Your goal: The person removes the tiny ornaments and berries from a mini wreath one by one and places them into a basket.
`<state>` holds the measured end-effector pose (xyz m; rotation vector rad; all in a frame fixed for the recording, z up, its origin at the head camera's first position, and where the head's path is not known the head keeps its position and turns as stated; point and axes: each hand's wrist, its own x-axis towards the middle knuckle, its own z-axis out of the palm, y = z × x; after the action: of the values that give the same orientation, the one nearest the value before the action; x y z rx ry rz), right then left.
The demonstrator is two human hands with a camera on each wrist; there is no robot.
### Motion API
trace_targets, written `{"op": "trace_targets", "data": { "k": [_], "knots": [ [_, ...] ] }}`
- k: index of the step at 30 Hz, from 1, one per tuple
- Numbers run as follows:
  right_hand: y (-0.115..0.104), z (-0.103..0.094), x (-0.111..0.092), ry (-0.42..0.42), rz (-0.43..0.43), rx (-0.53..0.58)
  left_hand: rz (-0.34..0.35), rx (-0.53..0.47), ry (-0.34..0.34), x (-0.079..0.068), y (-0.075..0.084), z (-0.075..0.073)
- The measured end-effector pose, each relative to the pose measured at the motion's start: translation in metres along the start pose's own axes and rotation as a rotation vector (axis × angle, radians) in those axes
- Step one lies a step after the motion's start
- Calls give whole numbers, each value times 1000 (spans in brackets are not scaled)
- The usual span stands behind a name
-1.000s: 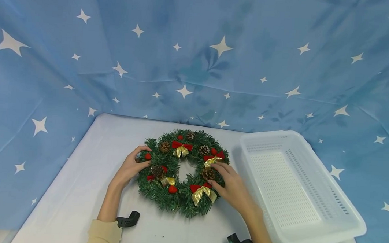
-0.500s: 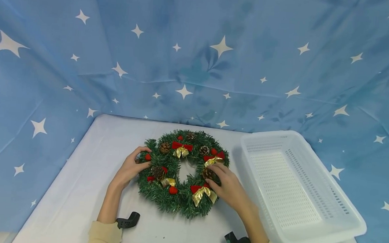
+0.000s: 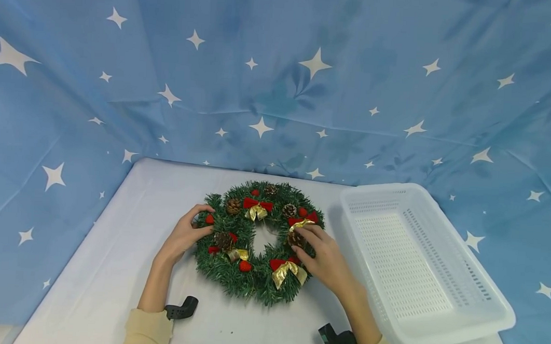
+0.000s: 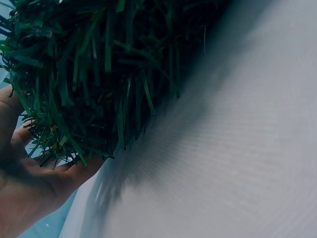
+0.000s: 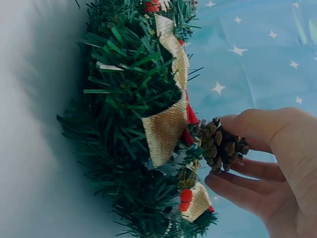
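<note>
A green Christmas wreath (image 3: 232, 284), trimmed with red-and-gold bows, red berries and pine cones, lies flat on the white-covered table. At its left edge my left hand (image 3: 183, 240) grips the greenery, thumb on the near side and fingers on the far side; the left wrist view shows them around the wreath's bristly edge (image 4: 99, 89). On the wreath's right side my right hand (image 3: 330, 260) holds a brown pine cone (image 5: 220, 146) between thumb (image 5: 252, 124) and fingers. The cone sits between two bows, one gold ribbon (image 5: 166, 131) just beside it.
A white perforated plastic basket (image 3: 454, 332) stands right of the wreath, close to my right forearm. Blue star-printed cloth (image 3: 280, 89) hangs behind and along both sides of the table (image 3: 126, 247). A black wrist device (image 3: 337, 339) sits on each forearm.
My right hand has shifted slightly left and up, its fingers and thumb coming in around the pine cone. The left hand and the wreath stay where they were.
</note>
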<state>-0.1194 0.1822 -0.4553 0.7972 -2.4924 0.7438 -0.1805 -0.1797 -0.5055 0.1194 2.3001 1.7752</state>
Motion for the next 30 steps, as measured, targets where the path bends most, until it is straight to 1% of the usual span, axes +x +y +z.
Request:
{"op": "trace_targets", "data": {
  "k": [6, 12, 16, 20, 24, 30],
  "knots": [
    [2, -6, 2, 65, -47, 17, -4, -5, -8, -1, 1, -1],
    [3, -18, 6, 85, -76, 7, 2, 11, -9, -1, 2, -3],
    [2, -27, 6, 92, -83, -10, 3, 16, -16, -1, 3, -3],
    [0, -33, 7, 98, -70, -30, 1, 22, -17, -2, 2, -2],
    [-3, -39, 8, 110, -57, -30, 6, 19, -16, -1, 1, -2],
    [-6, -47, 8, 121, -64, -34, 16, 31, -21, 0, 2, -2]
  ]
}}
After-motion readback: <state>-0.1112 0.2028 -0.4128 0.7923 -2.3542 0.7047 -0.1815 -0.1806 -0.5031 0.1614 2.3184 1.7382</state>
